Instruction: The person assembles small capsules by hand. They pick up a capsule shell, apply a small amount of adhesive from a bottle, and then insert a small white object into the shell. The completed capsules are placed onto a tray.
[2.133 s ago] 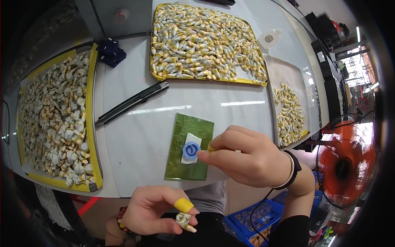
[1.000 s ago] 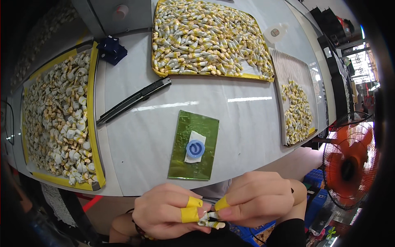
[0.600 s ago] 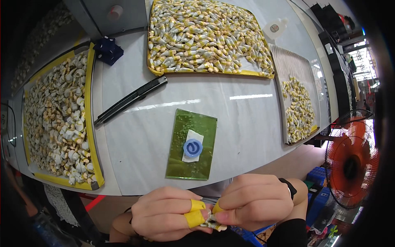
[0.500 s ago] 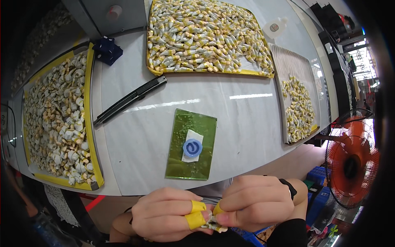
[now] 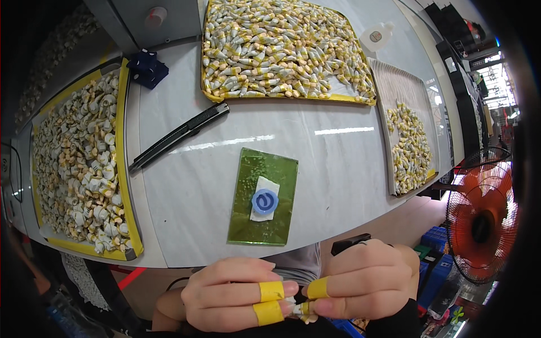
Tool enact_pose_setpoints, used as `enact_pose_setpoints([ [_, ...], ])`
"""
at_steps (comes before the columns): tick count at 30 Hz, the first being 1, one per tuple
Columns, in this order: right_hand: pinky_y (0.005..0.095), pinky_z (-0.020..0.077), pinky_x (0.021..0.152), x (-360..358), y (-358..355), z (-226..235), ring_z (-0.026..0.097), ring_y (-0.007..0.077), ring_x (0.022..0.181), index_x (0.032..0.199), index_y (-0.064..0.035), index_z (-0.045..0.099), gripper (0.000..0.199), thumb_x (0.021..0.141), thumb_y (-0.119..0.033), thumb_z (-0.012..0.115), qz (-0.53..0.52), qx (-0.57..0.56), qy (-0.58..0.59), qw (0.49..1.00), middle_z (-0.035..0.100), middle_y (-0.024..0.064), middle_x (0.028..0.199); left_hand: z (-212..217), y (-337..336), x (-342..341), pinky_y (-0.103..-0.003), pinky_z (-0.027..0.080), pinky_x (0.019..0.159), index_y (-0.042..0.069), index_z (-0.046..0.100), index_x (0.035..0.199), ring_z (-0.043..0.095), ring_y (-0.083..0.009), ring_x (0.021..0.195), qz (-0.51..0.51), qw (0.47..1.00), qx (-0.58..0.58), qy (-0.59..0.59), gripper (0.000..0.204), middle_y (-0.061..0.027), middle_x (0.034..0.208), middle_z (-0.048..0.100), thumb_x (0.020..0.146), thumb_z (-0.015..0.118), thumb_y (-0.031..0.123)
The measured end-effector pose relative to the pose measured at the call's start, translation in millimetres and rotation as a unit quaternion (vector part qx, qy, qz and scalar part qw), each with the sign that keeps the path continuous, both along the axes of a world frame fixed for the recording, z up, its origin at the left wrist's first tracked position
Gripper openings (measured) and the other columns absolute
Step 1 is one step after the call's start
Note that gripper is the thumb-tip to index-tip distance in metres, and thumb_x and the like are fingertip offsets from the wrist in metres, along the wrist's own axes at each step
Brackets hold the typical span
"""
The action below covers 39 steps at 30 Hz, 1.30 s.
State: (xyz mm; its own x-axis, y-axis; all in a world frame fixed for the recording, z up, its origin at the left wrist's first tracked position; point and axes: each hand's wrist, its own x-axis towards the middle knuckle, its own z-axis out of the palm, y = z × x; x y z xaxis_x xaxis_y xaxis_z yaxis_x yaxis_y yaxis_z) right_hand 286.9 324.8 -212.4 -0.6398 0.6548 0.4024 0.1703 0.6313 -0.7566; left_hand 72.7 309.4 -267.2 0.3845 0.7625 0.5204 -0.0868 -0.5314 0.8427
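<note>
2 hands meet at the bottom edge of the view, below the near rim of the white table. Left hand curls with yellow tape bands on 2 fingers; right hand carries 1 yellow band on its forefinger. Between the fingertips of both sits a small white-and-yellow piece, pinched narrow from each side, mostly hidden by the fingers, so its exact shape cannot be told. Judging by its size, the piece is light and probably thin-walled, likely easy to crush or drop; a fingertip pinch at its ends, as here, seems the sensible hold, and the tape bands likely add grip. On the table just beyond the hands lies a green mat with a white slip and a blue ring on it. A black utility knife lies farther off to the left, at an angle. 3 trays hold heaps of similar small pieces: a yellow-rimmed tray at left, a yellow-rimmed tray at the far middle, and a pale ridged tray at right, only partly filled. A dark blue object sits near the left tray's far corner, a small white bottle beyond the pale tray. An orange fan stands off the table at right.
</note>
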Motion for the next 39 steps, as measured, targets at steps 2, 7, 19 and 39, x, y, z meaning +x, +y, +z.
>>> enact_pose_setpoints([
  [2, 0.0263, 0.0515, 0.06, 3, -1, 0, 0.059, 0.02, 0.068, 0.08, 0.0015, 0.065, 0.015, 0.066, 0.003, 0.071, 0.013, 0.024, -0.001, 1.0, 0.064, 0.0119, 0.081, 2, 1, -1, -0.032, 0.056, 0.074, 0.003, 0.067, 0.088, 0.062, -0.0217, 0.087, -0.01, 1.0, -0.011, 0.001, 0.017, -0.01, 0.095, 0.067, 0.072, 0.07, 0.006],
  [7, 0.0256, 0.0513, 0.061, 1, -4, -8, 0.058, 0.0198, 0.069, 0.081, 0.0016, 0.066, 0.014, 0.067, 0.004, 0.067, 0.0, 0.079, 0.024, 0.997, 0.064, 0.0117, 0.083, 5, 2, 0, -0.033, 0.056, 0.074, 0.003, 0.067, 0.089, 0.062, -0.0216, 0.088, -0.021, 0.999, -0.027, 0.006, 0.017, -0.0097, 0.095, 0.067, 0.073, 0.07, 0.007],
  [19, 0.0255, 0.0418, 0.051, 9, -6, -14, 0.051, 0.0169, 0.057, 0.077, -0.0092, 0.058, 0.009, 0.075, -0.009, 0.067, -0.204, 0.123, 0.011, 0.971, 0.059, 0.004, 0.07, 31, 0, -58, -0.034, 0.051, 0.073, 0.006, 0.062, 0.09, 0.06, -0.0232, 0.083, 0.103, 0.98, -0.013, 0.168, 0.028, -0.0052, 0.09, 0.064, 0.069, 0.076, 0.018],
  [39, 0.027, 0.0381, 0.052, 49, -31, -6, 0.048, 0.0175, 0.054, 0.077, -0.0079, 0.055, 0.009, 0.076, -0.009, 0.064, -0.315, 0.109, -0.077, 0.94, 0.057, 0.0041, 0.064, -8, 351, -300, -0.041, 0.04, 0.095, 0.005, 0.053, 0.123, 0.05, -0.0331, 0.114, 0.361, 0.565, 0.06, 0.74, 0.045, -0.018, 0.124, 0.052, 0.084, 0.056, 0.028],
])
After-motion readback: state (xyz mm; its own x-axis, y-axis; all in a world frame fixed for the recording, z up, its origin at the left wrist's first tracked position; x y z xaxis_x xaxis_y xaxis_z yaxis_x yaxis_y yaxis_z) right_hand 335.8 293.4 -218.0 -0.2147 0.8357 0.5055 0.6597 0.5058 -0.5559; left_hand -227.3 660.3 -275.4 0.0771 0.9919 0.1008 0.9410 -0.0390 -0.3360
